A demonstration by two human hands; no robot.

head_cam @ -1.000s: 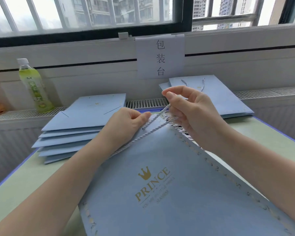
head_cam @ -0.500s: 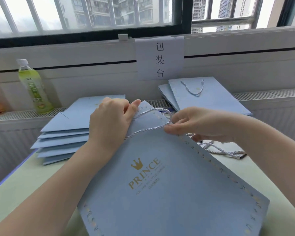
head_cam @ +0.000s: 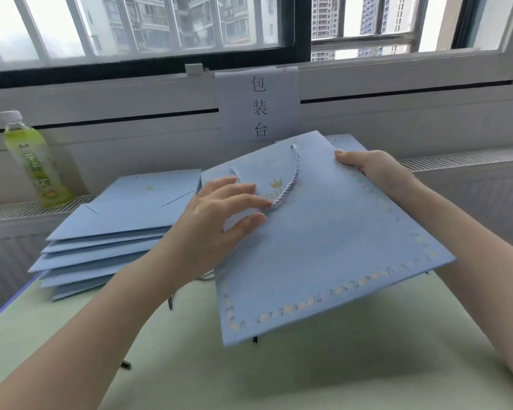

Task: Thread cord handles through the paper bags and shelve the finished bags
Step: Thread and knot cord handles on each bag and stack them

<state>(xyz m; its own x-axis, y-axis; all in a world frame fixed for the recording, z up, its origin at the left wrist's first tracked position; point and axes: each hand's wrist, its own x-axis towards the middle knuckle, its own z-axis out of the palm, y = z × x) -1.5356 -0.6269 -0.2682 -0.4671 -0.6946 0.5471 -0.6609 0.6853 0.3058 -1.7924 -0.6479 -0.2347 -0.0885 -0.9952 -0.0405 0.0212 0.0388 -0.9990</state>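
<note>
Right hand grips the far top corner of the blue paper bag, thumb on its face, holding it tilted above the pale green worktop. Left hand, fingers straight and spread, rests on the bag's face with fingertips touching the twisted cord handle looped across the gold crown print. Left of the bag lies a stack of flat blue bags; a green drink bottle stands farther left on the ledge. Behind the bag hangs a paper sign.
</note>
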